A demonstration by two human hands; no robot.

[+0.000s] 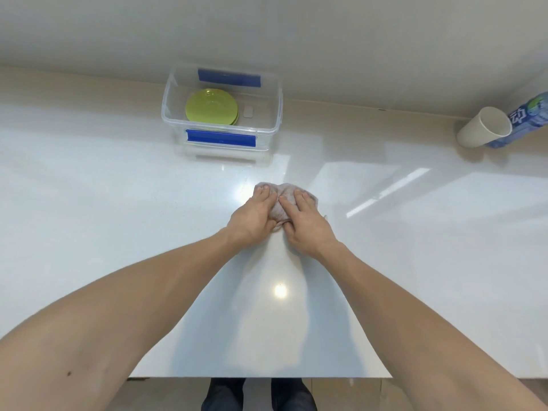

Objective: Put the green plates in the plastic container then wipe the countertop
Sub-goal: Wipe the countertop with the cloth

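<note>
On a glossy white countertop (118, 203), both arms reach forward, the left hand (252, 218) and right hand (305, 223) side by side, fingers spread flat, pressing a crumpled pale cloth (280, 200) that they mostly hide. Well beyond, by the wall, green plates (211, 106) sit stacked inside a clear plastic container (175, 93) with blue clips; their number is unclear.

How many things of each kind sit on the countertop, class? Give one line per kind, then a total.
Green plates: 2, stacked
Plastic container: 1
Cloth: 1
Paper cup: 1
Bottle: 1
Total: 6
</note>
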